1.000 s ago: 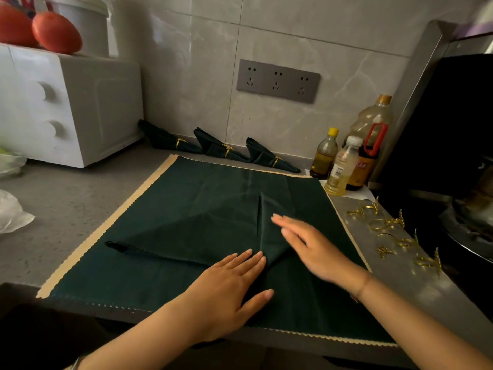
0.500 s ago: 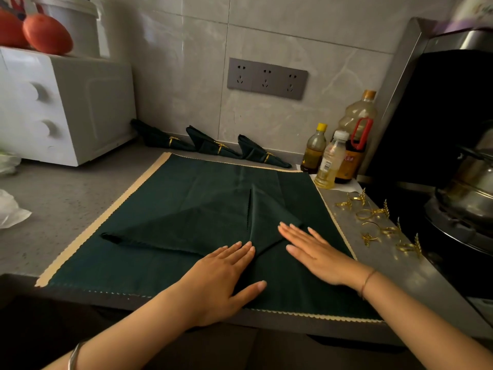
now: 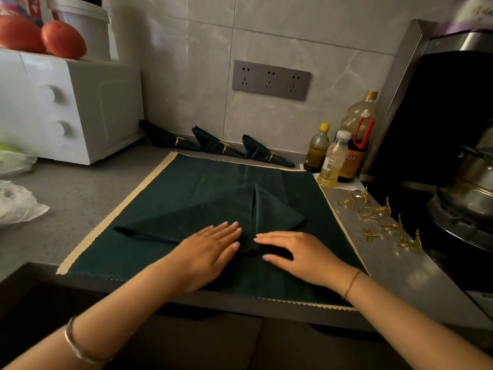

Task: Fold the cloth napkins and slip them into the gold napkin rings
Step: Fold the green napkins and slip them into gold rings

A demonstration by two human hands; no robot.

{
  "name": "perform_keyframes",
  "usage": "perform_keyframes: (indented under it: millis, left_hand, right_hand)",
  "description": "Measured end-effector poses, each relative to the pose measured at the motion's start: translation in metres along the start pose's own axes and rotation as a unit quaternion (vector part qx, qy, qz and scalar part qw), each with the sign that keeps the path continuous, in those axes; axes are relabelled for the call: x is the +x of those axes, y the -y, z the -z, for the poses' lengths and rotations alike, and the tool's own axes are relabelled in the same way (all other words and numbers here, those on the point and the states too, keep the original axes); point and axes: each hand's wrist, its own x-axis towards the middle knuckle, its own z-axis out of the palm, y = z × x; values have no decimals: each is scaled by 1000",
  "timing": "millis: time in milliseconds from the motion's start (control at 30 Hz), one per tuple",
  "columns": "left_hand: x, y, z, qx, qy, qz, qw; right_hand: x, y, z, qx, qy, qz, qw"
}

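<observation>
Both arms fwd; L hand (image 3: 210, 248) & R hand (image 3: 298, 253) flat, palms down, fingers straight

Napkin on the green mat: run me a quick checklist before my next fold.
1. Left hand and right hand flat on the napkin: ok.
2. Right corner folded up to the centre crease: ok.
3. Left corner folded in likewise: not ok, it lies out flat.
4. Bottom tip lined up: cannot tell, the hands cover it.
5. Napkin wholly on the mat: ok.
6. Loose gold rings on the counter, right of the mat: ok.
</observation>
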Motion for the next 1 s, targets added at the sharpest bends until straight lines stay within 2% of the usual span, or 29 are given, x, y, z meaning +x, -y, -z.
perform_keyframes:
  millis: [200,433,533,633,700,800,867,1000]
  left_hand:
    - [-2,16,-12,20,25,9,999]
    - [0,15,1,-40,45,9,998]
    - [-2,16,22,-77,-7,-10,997]
    - [-1,30,37,19,-70,-61,995]
    - [1,43,40,103,-68,-77,989]
    - [7,53,39,226,-104,-217,944]
    - [12,60,38,280,-104,-277,913]
    - [23,59,38,289,-97,-350,886]
  right_hand:
    - [14,24,-19,-82,-85,98,988]
    - [22,27,-25,-97,-124,96,983]
    - [13,20,-14,-80,-131,94,984]
    - [-8,4,3,-71,-139,81,984]
    - [-26,-8,10,-78,-140,74,984]
    - [-47,-20,18,-95,-142,69,983]
    - [-55,-23,19,-116,-136,74,981]
    - [-62,-28,9,-145,-112,83,980]
